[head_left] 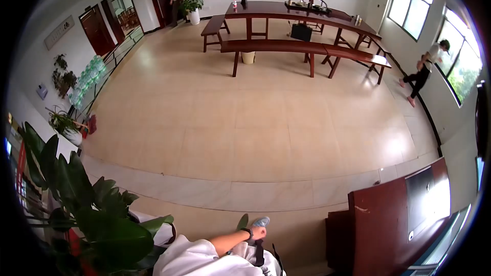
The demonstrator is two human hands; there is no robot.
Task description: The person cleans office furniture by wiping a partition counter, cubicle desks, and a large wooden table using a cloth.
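Pale floor tiles (pixel 245 133) spread across the room before us. At the far side, we see a long dark-wood counter (pixel 263 9) with a bottle (pixel 235 5) at its left end, and a low wooden bench (pixel 276 46) along its near side. One person (pixel 173 0) is by the far left doorway, another (pixel 429 66) by the right windows. Near us, a broad-leaved plant (pixel 112 230) fills the left and a reddish-brown wooden cabinet (pixel 371 235) the right.

Our left hand (pixel 259 233) is low at the near edge, well apart from the counter. Just on its near side lies a dark strap (pixel 259 253), against our white clothing (pixel 179 258); its long axis runs roughly near to far. Our left hand is the nearer one, since we cannot see our right hand.

Our left forearm slants from the near left toward the right, slightly far, with a dark watch (pixel 247 233) at the wrist. Our fingers look curled in, but we cannot tell whether the grip is closed on the strap or merely beside it.
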